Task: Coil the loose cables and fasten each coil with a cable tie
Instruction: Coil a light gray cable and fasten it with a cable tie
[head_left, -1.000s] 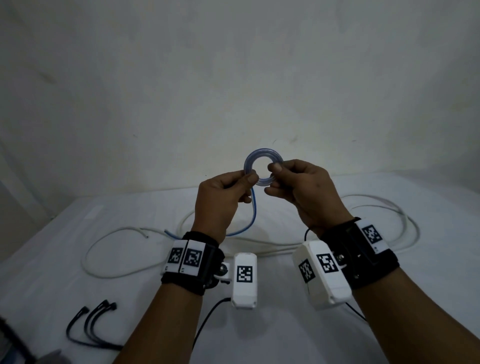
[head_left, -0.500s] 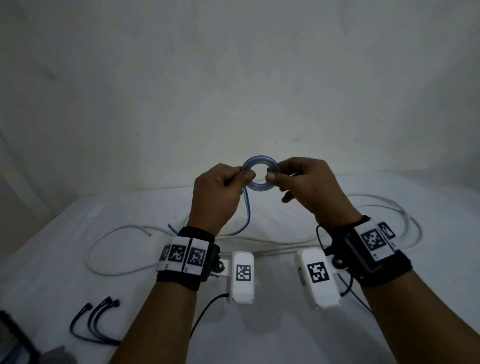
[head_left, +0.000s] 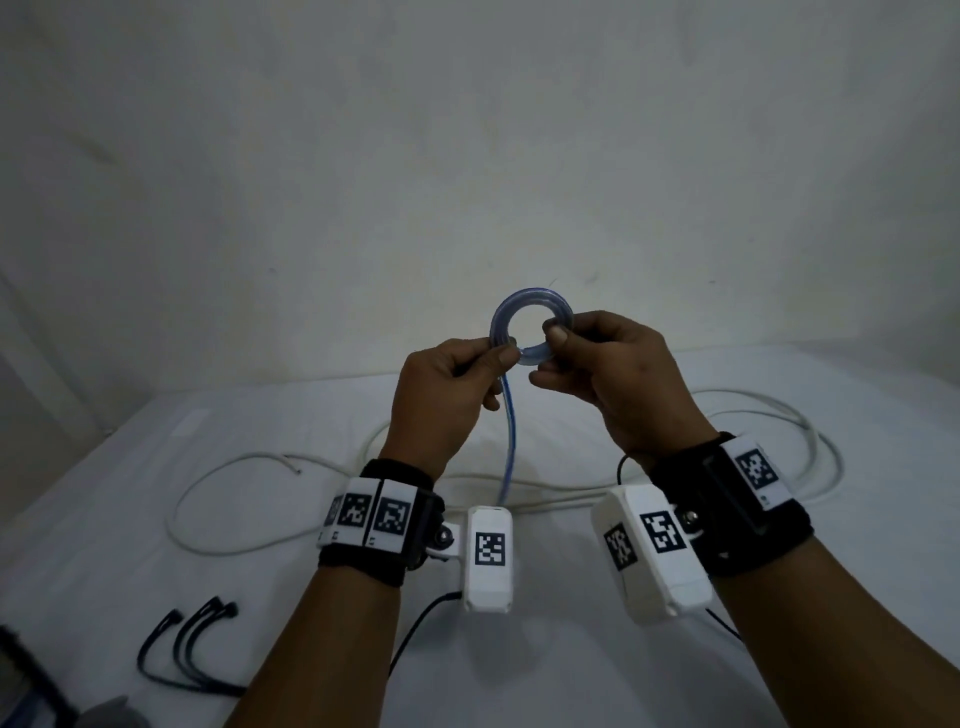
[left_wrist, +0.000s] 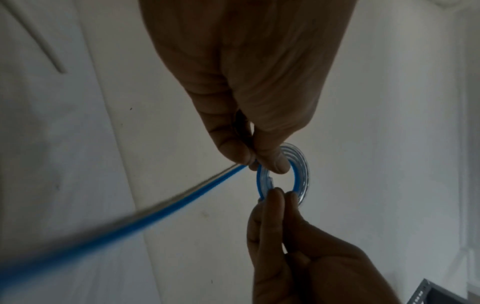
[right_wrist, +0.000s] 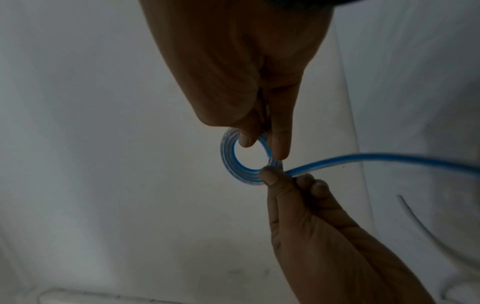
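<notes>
Head view | we pinch blue coil (head_left: 531, 332) between left hand (head_left: 447, 395) and right hand (head_left: 618, 384), keeping loops together | cable ties (head_left: 187, 649) waiting on desk (head_left: 571, 675)

Head view: from above and behind, facing forward and down over both wrists toward a white wall (head_left: 467, 156). Wrist views: very near, along each palm toward fingertips. Shared by all three: blue coil (head_left: 531, 332) (left_wrist: 298, 174) (right_wrist: 233, 162).
</notes>
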